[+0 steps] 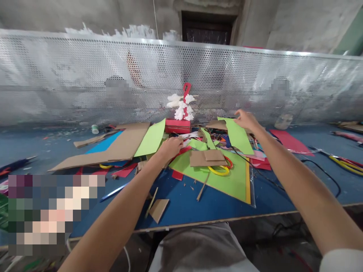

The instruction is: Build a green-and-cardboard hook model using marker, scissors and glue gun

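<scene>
My left hand [171,146] reaches low into a heap of paper scraps, its fingers curled down; whatever they hold, if anything, is hidden. My right hand [247,121] is closed at the upper edge of a lime green sheet [240,138], which slants down from it. Another lime green sheet [151,139] leans just left of my left hand. Between the hands, cardboard pieces [208,158] lie over yellow-handled scissors [219,171] and a larger green sheet [235,185]. Behind the heap stands a red box [178,126] with a red hooked stem [186,90] bearing white tufts [181,109].
Brown cardboard [127,141] and a blue sheet [103,145] lie left. A red sheet [289,141], a black cable [266,176] and yellow-red handled tools [344,164] lie right. A perforated metal screen [159,71] runs along the back. A small cardboard piece [159,210] is near the front edge.
</scene>
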The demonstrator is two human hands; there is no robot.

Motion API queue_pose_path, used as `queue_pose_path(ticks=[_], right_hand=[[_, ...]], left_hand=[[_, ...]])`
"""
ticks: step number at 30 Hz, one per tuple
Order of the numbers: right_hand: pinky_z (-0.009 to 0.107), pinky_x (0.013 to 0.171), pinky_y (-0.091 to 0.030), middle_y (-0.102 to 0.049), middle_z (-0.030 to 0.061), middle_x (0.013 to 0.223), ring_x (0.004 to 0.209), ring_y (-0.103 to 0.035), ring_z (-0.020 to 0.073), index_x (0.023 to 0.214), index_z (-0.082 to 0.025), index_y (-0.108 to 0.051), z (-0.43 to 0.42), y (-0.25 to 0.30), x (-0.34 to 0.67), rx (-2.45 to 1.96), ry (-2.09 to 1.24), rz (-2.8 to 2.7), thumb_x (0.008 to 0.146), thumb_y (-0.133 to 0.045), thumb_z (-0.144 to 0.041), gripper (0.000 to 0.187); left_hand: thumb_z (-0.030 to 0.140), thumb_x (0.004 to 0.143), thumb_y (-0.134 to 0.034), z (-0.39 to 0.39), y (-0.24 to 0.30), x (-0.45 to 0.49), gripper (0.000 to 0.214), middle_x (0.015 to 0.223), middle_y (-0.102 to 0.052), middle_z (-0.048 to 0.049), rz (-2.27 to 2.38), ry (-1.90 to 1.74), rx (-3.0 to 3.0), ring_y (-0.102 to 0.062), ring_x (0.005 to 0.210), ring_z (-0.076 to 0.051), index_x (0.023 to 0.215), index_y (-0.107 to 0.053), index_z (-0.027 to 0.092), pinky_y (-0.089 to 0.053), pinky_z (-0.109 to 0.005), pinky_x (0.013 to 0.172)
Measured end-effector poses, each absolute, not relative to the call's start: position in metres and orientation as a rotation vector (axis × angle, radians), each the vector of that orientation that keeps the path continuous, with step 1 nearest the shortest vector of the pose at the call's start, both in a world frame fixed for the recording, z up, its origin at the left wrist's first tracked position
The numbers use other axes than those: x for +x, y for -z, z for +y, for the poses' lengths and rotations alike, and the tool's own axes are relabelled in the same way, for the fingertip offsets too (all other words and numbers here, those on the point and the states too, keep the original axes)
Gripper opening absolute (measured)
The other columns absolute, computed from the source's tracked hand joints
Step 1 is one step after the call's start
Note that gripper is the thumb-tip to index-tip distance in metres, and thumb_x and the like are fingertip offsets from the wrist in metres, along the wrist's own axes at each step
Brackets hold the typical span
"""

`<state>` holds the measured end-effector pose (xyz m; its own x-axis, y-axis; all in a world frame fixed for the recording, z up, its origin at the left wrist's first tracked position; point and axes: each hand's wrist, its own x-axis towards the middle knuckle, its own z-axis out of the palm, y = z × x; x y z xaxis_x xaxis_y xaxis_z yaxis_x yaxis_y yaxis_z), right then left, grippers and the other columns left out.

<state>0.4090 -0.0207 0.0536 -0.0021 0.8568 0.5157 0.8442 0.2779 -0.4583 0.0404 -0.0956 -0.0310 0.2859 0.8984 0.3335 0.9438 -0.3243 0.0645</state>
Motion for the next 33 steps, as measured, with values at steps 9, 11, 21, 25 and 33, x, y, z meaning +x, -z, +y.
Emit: queue_pose_path(ticks=[9, 11, 21, 25, 33], right_hand=[[0.038, 0.078, -0.051, -0.072, 0.0167, 0.128, 0.102, -0.071, 0.0357, 0.139, -0.026, -0.06, -0.077, -0.021, 0.317, -1.54, -0.296, -2.733, 0.086, -0.064, -0.073, 0.071], [0.044, 0.082, -0.052, -0.071, 0.0202, 0.129, 0.109, -0.069, 0.0424, 0.146, -0.025, -0.054, -0.087, -0.016, 0.311, -1.588, -0.259, -2.719, 0.084, -0.062, -0.076, 0.081], [0.042, 0.087, -0.054, -0.057, 0.0175, 0.152, 0.123, -0.065, 0.0409, 0.152, -0.024, -0.043, -0.088, -0.002, 0.319, -1.62, -0.481, -2.572, 0.082, -0.061, -0.079, 0.091], [0.041, 0.086, -0.054, -0.06, 0.018, 0.147, 0.12, -0.066, 0.0396, 0.149, -0.024, -0.046, -0.087, 0.002, 0.32, -1.594, -0.499, -2.524, 0.082, -0.066, -0.074, 0.086], [0.039, 0.087, -0.05, -0.069, 0.0157, 0.124, 0.109, -0.067, 0.0349, 0.14, -0.022, -0.049, -0.082, 0.004, 0.324, -1.54, -0.526, -2.386, 0.082, -0.072, -0.062, 0.074]], left_hand=[[0.021, 0.095, -0.045, -0.088, 0.026, 0.029, 0.055, 0.143, -0.063, -0.0146, -1.716, 1.197, -2.402, -0.062, 0.129, -0.025, 0.149, -0.049, 0.014, -0.049, -0.035, 0.106], [0.024, 0.096, -0.047, -0.089, 0.029, 0.026, 0.056, 0.146, -0.059, -0.0174, -1.812, 0.904, -2.358, -0.058, 0.133, -0.029, 0.151, -0.046, 0.015, -0.047, -0.038, 0.108], [0.029, 0.093, -0.055, -0.102, 0.017, 0.028, 0.039, 0.117, -0.075, -0.0158, -2.121, 0.393, -2.277, -0.072, 0.106, -0.033, 0.13, -0.057, 0.017, -0.051, -0.037, 0.087], [0.028, 0.092, -0.053, -0.108, 0.006, 0.022, 0.044, 0.116, -0.076, -0.0113, -2.133, 0.571, -2.217, -0.072, 0.103, -0.029, 0.135, -0.054, 0.02, -0.051, -0.033, 0.083], [0.009, 0.082, -0.051, -0.112, 0.007, 0.015, 0.061, 0.134, -0.07, -0.0182, -1.907, 0.05, -2.496, -0.068, 0.119, -0.03, 0.142, -0.053, 0.014, -0.051, -0.033, 0.094]])
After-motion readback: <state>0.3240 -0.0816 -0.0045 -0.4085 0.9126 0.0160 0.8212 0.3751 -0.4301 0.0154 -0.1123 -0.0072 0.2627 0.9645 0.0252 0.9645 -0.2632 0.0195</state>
